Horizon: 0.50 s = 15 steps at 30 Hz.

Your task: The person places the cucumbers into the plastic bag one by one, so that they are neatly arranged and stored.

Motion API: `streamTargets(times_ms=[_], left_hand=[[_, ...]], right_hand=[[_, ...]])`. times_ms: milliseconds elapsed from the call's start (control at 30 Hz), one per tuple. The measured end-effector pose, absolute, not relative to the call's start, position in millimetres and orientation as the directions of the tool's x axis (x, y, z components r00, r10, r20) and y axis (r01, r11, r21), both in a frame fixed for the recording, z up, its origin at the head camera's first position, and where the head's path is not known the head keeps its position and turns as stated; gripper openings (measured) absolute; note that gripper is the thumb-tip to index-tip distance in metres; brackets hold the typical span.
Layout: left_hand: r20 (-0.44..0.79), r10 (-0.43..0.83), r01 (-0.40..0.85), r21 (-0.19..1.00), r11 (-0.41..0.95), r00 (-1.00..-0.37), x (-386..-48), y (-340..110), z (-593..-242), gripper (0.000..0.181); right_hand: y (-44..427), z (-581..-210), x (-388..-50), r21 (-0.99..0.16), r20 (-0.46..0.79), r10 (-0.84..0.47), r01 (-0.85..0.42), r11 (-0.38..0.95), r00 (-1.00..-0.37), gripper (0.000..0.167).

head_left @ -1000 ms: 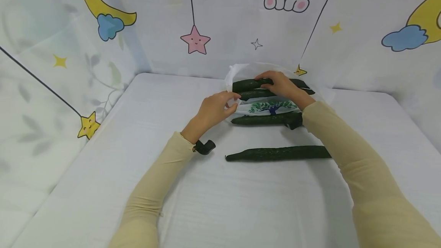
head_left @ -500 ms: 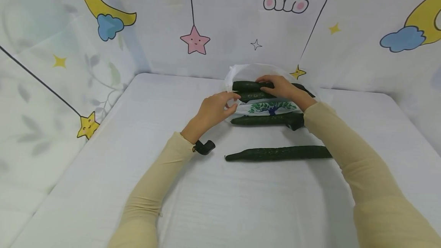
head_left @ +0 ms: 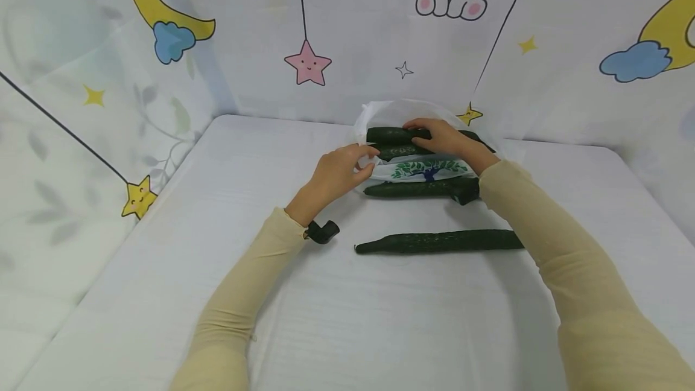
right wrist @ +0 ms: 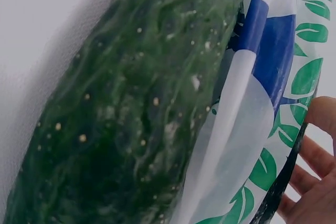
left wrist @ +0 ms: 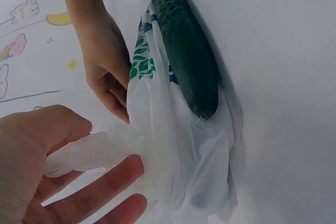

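Observation:
A white plastic bag (head_left: 374, 114) with a green tree print lies open at the back of the table. Two dark green cucumbers show in its mouth, a rear one (head_left: 387, 135) and a nearer one (head_left: 398, 151). My right hand (head_left: 442, 137) reaches into the bag and grips the rear cucumber, hiding its middle. With my left hand (head_left: 338, 171) I pinch the bag's near left edge; in the left wrist view its thin plastic passes between thumb and fingers (left wrist: 105, 184). Another cucumber (head_left: 407, 190) lies against the bag's front, also large in the right wrist view.
One more cucumber (head_left: 434, 242) lies crosswise on the white table (head_left: 369, 318), its right end behind my right sleeve. A black wrist strap piece (head_left: 324, 232) sticks out from my left wrist. A printed cloth wall (head_left: 358, 17) stands behind the bag.
My right hand has come slightly lower and nearer with the rear cucumber, mostly in the first half second. The left hand stays at the bag's edge.

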<state>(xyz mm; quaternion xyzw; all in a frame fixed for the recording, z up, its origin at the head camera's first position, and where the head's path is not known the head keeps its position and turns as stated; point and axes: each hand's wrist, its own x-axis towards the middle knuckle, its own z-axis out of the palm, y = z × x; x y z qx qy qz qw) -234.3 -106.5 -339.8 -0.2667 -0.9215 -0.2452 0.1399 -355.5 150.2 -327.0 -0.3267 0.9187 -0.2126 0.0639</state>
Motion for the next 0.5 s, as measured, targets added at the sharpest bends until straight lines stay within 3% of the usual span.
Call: streamTargets(times_ms=[500], left_hand=[[0.398, 0.421, 0.564, 0.376, 0.735, -0.815, -234.6, -107.4, -340.0, 0.029]], right_hand=[[154.3, -328.8, -355.5, -0.45, 0.009, -0.621, -0.558, 0.697, -0.784, 0.042]])
